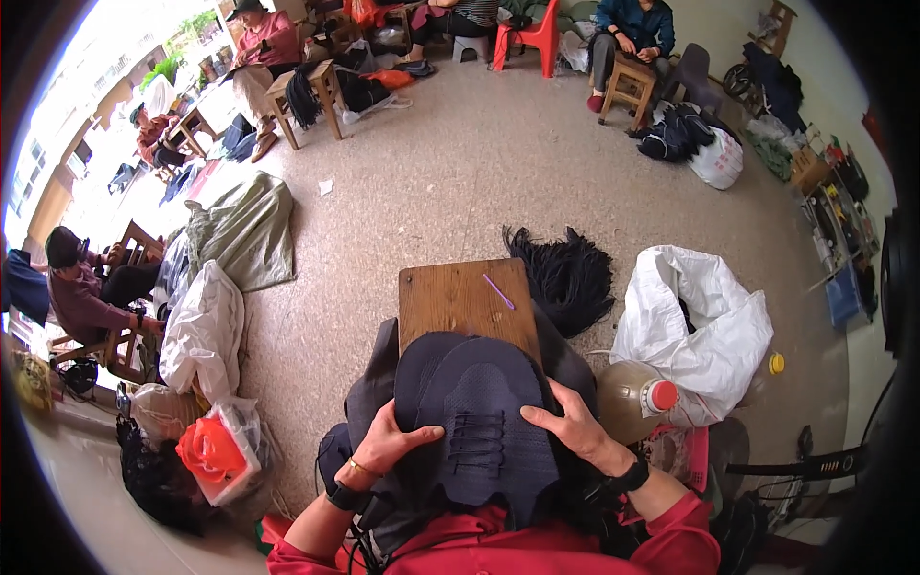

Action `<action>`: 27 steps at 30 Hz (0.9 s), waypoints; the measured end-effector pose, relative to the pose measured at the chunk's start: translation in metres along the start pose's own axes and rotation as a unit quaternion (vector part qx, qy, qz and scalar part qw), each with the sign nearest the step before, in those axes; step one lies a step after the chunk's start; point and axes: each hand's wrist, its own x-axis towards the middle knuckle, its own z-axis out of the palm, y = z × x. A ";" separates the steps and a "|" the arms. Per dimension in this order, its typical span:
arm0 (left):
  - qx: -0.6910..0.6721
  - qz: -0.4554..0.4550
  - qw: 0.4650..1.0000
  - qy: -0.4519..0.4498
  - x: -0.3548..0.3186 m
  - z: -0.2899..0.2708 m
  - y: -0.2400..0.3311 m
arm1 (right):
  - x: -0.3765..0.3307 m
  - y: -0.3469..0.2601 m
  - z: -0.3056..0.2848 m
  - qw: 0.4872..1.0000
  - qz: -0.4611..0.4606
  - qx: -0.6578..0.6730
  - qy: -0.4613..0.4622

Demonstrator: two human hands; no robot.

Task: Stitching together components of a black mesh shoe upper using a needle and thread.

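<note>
Flat black shoe uppers (484,388), stacked and slightly fanned out, lie over my lap and the near edge of a wooden stool (439,299). Dark laces cross the top upper in several rows. My left hand (391,441) grips the stack's left side, thumb on top and fingers hidden beneath. On the opposite side my right hand (573,427) holds it the same way, its thumb near the laces. A thin purple stick-like tool (499,291) rests on the stool, touched by neither hand.
Right of the stool are a bundle of black laces (567,283), a white sack (724,321) and a jug with a red cap (623,401). Sacks (251,230) and an orange-red bag (211,450) sit at left. Several people are seated farther off.
</note>
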 end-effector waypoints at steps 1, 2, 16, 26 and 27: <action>-0.001 -0.002 1.000 0.000 -0.001 0.000 0.002 | 0.001 0.002 -0.001 0.999 0.013 -0.038 0.014; -0.022 -0.020 1.000 0.002 -0.002 0.001 0.004 | 0.002 0.007 0.000 0.999 0.015 -0.038 0.013; 0.064 0.114 0.987 0.098 0.014 -0.004 -0.031 | 0.009 0.013 0.008 0.974 -0.128 -0.163 0.094; -0.037 0.198 0.979 0.031 0.013 -0.006 -0.044 | 0.013 0.005 0.015 0.956 -0.206 -0.204 0.053; -0.037 0.198 0.979 0.029 0.012 -0.008 -0.044 | 0.013 0.005 0.017 0.957 -0.210 -0.190 0.056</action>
